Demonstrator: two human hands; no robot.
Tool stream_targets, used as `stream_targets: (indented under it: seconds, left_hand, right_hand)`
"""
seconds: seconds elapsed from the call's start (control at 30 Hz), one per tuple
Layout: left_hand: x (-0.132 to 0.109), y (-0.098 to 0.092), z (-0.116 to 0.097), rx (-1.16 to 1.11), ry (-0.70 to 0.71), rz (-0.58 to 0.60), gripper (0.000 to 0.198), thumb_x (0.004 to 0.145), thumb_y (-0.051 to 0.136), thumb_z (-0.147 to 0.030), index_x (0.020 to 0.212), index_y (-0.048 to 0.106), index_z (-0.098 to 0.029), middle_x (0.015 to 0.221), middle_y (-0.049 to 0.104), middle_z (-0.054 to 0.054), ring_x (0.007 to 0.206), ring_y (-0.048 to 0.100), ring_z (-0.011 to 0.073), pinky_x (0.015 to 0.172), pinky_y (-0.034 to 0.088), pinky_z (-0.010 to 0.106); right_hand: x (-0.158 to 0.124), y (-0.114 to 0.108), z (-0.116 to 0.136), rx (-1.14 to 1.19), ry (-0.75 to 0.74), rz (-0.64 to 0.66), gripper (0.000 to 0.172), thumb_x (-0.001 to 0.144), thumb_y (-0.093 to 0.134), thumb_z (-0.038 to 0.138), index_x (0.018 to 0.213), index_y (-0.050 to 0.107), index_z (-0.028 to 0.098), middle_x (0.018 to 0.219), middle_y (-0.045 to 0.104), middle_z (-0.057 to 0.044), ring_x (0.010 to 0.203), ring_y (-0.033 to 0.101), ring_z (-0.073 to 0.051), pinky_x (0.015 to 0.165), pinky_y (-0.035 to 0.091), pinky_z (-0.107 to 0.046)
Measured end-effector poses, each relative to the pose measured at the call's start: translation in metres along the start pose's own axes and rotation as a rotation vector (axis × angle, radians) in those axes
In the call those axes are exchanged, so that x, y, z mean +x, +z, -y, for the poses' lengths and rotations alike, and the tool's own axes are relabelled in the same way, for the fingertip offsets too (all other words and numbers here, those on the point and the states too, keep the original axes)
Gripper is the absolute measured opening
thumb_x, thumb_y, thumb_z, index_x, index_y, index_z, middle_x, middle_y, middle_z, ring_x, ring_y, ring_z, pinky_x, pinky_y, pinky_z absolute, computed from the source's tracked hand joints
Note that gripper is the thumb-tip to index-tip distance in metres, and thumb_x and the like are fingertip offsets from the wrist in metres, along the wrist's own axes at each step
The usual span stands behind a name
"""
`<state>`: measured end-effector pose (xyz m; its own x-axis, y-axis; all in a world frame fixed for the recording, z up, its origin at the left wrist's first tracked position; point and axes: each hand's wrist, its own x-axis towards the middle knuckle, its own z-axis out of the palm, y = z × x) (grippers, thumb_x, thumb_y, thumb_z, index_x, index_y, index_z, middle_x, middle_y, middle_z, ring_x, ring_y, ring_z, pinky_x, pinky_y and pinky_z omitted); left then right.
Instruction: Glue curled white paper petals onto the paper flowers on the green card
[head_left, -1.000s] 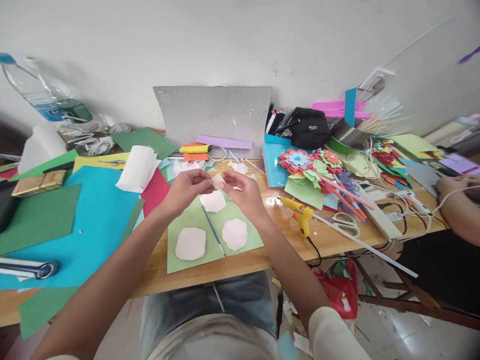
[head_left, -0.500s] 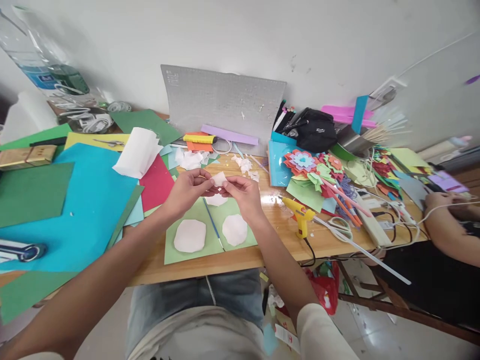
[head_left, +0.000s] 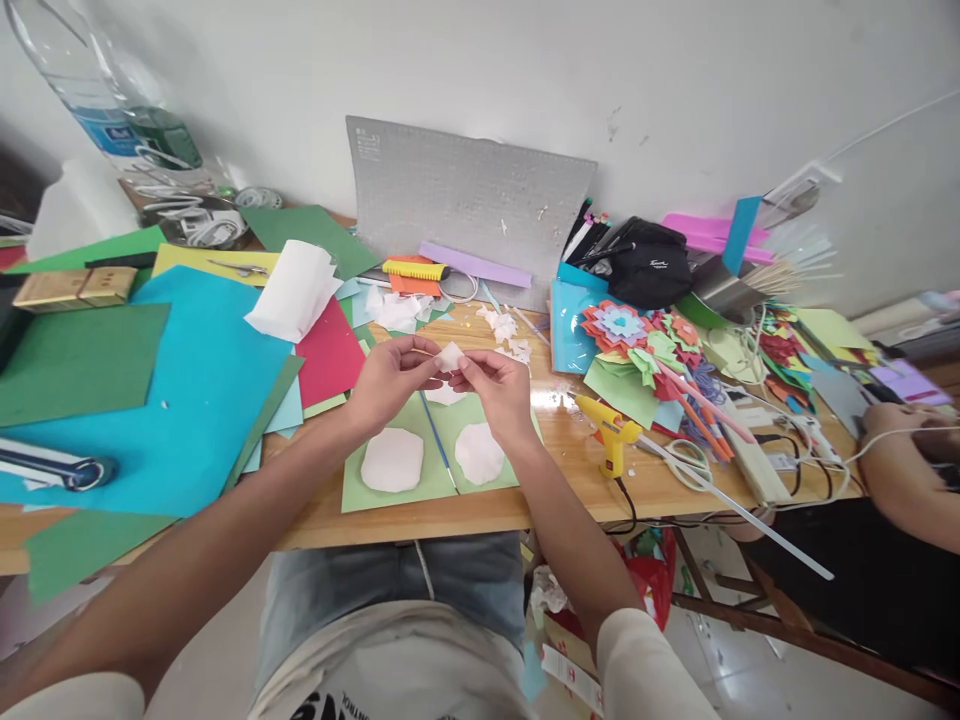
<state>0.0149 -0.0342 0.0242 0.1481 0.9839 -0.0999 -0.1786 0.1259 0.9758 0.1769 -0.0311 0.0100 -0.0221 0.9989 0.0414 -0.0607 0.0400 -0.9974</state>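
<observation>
Between my two hands a small piece of white paper is pinched. My left hand grips its left side and my right hand its right side, thumbs against fingers. Below them a light green sheet lies on the table. On that sheet rest a white paper piece with trimmed corners at left and a rounder white paper piece at right. A thin blue brush-like stick lies between these two. Another white piece is partly hidden behind my hands.
A yellow glue gun stands to the right, near paper flowers and scissors. White paper roll, coloured sheets and a stapler lie left. A grey cutting mat leans on the wall. Another person's arm is at far right.
The view has shifted slightly, so the table's contents sit further right. The small white paper stays between my fingers, now turned with a corner pointing up.
</observation>
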Motion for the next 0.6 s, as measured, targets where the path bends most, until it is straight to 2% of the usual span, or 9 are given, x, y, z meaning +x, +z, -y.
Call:
stream_targets:
  seconds: [0.2,0.43,0.6]
  left_hand:
    - [0.0012,-0.0061,0.0078,0.012,-0.001,0.017,0.033,0.072,0.078,-0.039,0.091,0.069,-0.013,0.086,0.075,0.008,0.080,0.072,0.0198,0.082,0.058,0.035]
    - [0.0010,-0.0065,0.0064,-0.018,-0.026,0.007,0.027,0.075,0.075,-0.035,0.089,0.070,-0.013,0.085,0.075,0.008,0.080,0.073,0.0204,0.079,0.059,0.034]
    - [0.0008,-0.0078,0.0044,-0.044,-0.040,0.006,0.026,0.074,0.075,-0.033,0.093,0.070,-0.015,0.082,0.075,0.006,0.077,0.071,0.0180,0.080,0.059,0.034]
  right_hand:
    - [0.0010,0.0002,-0.0022,-0.026,0.021,0.015,0.038,0.069,0.078,0.048,0.094,0.073,0.019,0.075,0.073,-0.001,0.066,0.070,-0.016,0.066,0.060,-0.031]
    - [0.0001,-0.0010,-0.0044,-0.044,-0.095,0.034,0.020,0.077,0.073,0.038,0.090,0.074,0.023,0.073,0.071,0.001,0.065,0.067,-0.014,0.064,0.059,-0.029]
    - [-0.0024,-0.0011,-0.0040,-0.110,-0.154,0.069,0.014,0.080,0.068,0.034,0.085,0.075,0.023,0.074,0.070,0.000,0.064,0.066,-0.014,0.064,0.058,-0.029]
